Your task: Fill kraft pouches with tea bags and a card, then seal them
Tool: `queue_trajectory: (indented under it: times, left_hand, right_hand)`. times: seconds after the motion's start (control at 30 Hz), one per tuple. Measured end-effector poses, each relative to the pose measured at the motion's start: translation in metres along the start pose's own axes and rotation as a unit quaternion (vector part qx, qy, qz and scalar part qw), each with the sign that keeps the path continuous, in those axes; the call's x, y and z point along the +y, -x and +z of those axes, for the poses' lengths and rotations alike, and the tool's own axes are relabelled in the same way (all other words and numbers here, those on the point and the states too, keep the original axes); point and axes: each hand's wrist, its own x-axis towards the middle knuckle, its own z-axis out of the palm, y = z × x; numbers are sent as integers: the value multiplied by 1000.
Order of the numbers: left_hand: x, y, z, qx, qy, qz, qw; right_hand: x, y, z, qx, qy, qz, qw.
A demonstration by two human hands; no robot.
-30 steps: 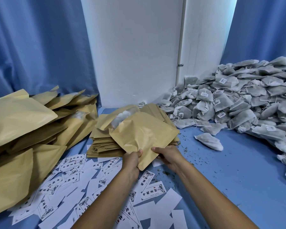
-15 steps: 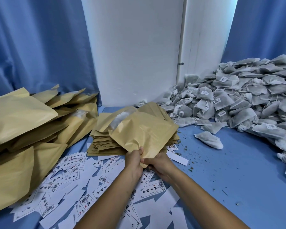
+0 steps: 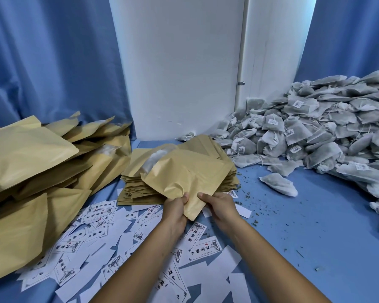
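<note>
Beyond the left hand (image 3: 175,212), the held tan kraft paper pouch (image 3: 185,178) hides most of the flat stack of empty kraft pouches (image 3: 136,191); its contents cannot be seen. Right of the right hand (image 3: 219,204), the grey tea-bag heap (image 3: 315,136) runs past the frame edge, labels too small to read.

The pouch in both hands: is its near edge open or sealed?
Cannot tell. Both hands, left hand and right hand, pinch the pouch there, hiding its mouth.
</note>
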Motion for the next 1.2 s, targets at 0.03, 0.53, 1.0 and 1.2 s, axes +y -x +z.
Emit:
queue_trajectory:
  times: [0.03,0.53,1.0,1.2]
  left_hand:
    - [1,1,-1,-1,-2,4,1000]
    - [13,3,-11,-11,-55,-11,998]
    - [64,9,-65,-22,-272,143,951]
    - [160,18,-132,51,-290,286,912]
  right_hand:
    - [-2,-2,0,5,9,-3,1000]
    - [-30,-25,-6,90,-108,10,990]
    - [-39,-45,-3,-12,127,47,991]
    - [-41,-48,117,-77,36,-24,996]
